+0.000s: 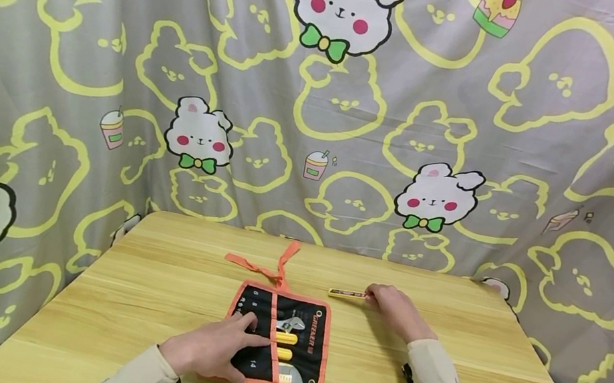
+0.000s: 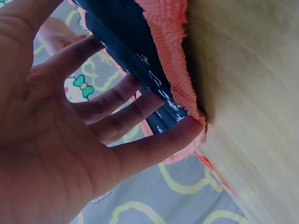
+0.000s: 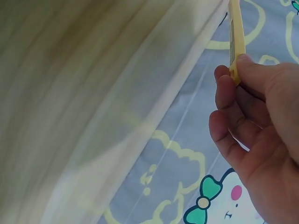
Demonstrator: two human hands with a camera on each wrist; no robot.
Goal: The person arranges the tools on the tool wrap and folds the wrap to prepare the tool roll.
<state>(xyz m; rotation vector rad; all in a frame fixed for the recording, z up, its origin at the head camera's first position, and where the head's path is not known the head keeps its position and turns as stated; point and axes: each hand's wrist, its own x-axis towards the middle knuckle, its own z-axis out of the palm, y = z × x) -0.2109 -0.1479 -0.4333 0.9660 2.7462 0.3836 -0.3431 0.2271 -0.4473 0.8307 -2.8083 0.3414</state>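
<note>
A black tool pouch with orange trim lies unfolded on the table. Its pockets hold an adjustable wrench, two yellow handles and a grey-and-yellow tool. My left hand rests on the pouch's left part, fingers spread; in the left wrist view its fingertips touch the black cloth and orange edge. Beyond the pouch's right corner, my right hand pinches one end of a slim yellow utility knife between thumb and fingers. The knife points left in the head view.
Orange tie straps stretch from the pouch's far edge over the wooden table. A grey curtain with cartoon bears hangs behind the table and along its sides.
</note>
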